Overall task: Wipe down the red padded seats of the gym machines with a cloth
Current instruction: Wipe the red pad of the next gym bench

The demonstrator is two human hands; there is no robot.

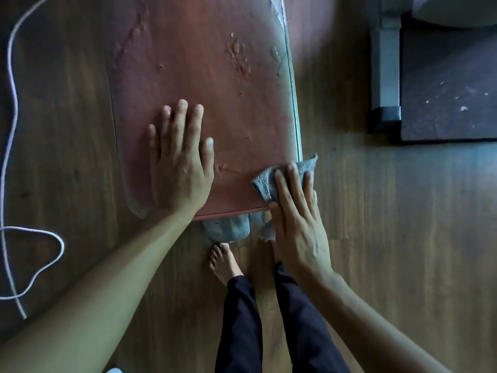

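Note:
A red padded seat (209,84) fills the upper middle of the head view, its surface worn with dents and small holes. My left hand (180,160) lies flat on the near left part of the pad, fingers straight and spread. My right hand (298,219) presses a grey cloth (266,181) onto the pad's near right corner, fingers straight over it. Part of the cloth hangs over the near edge.
A white cord (10,125) loops over the wooden floor (403,238) at the left. A dark machine frame and base (384,76) stand at the upper right. A grey support (228,230) shows under the pad's near edge, with my bare feet (223,262) just below it.

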